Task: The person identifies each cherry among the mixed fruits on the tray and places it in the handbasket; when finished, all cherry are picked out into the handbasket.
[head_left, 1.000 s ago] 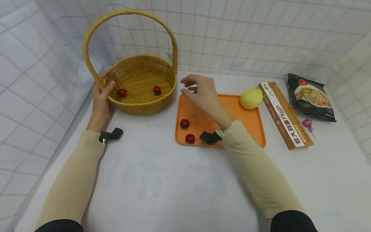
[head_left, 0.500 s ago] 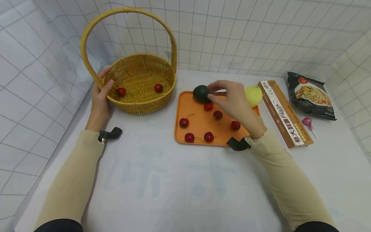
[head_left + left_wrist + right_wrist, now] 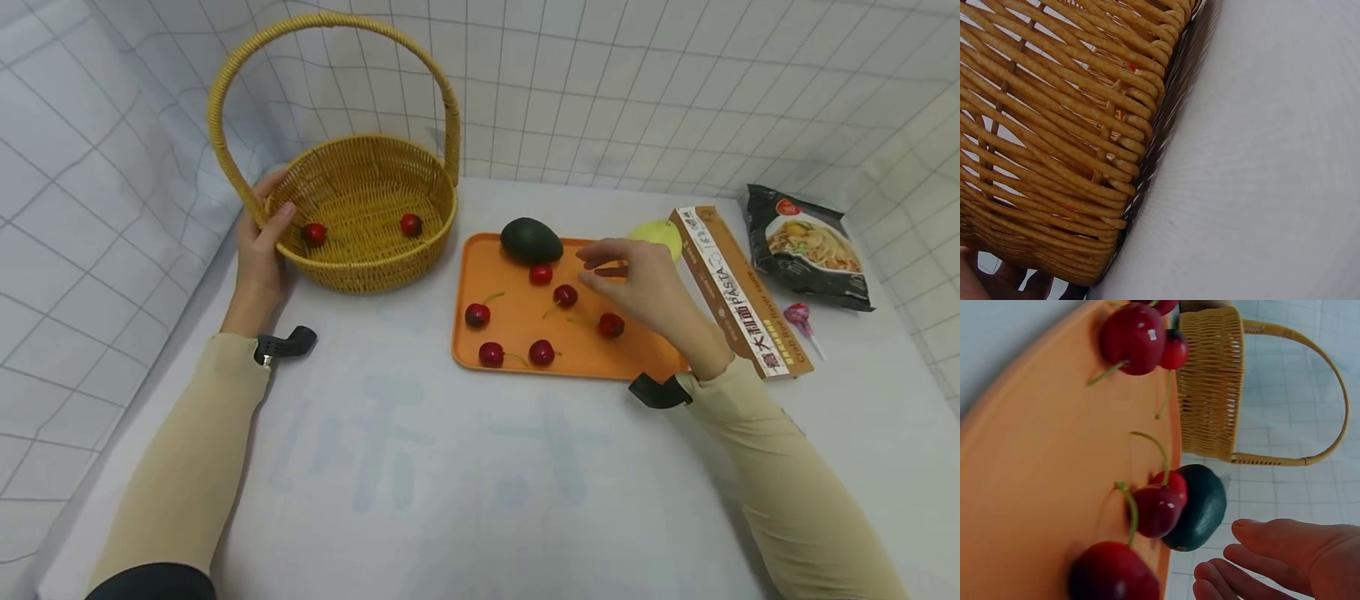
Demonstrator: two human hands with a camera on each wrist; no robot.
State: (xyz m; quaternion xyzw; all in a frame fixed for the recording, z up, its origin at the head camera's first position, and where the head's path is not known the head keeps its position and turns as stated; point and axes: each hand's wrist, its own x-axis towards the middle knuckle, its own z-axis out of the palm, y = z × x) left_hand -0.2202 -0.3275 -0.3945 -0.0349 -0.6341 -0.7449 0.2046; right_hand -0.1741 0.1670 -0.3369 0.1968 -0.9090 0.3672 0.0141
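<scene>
My left hand (image 3: 258, 258) grips the left rim of a yellow wicker basket (image 3: 367, 279), thumb over the edge and the other fingers behind the wall. Two cherries, including a cherry (image 3: 411, 224) at the right, lie inside it. Over the right part of an orange tray (image 3: 517, 325), my right hand (image 3: 652, 287) has its fingers bent loosely with nothing between them. A dark green avocado (image 3: 531, 241) lies to the left of its fingertips, apart from them. Several stemmed cherries are spread on the tray, among them a cherry (image 3: 1157, 509) beside the avocado. My right hand partly hides a yellow-green fruit (image 3: 660, 233).
Right of the tray lies a long brown pasta box (image 3: 738, 292). Beyond it are a black noodle packet (image 3: 810, 246) and a pink lollipop (image 3: 798, 315). A white gridded cloth (image 3: 570, 100) rises behind the table. The basket's tall handle (image 3: 330, 18) arches above it.
My right hand has moved rightward across the tray, away from the avocado, uncovering it and several cherries. The left hand keeps its hold on the basket.
</scene>
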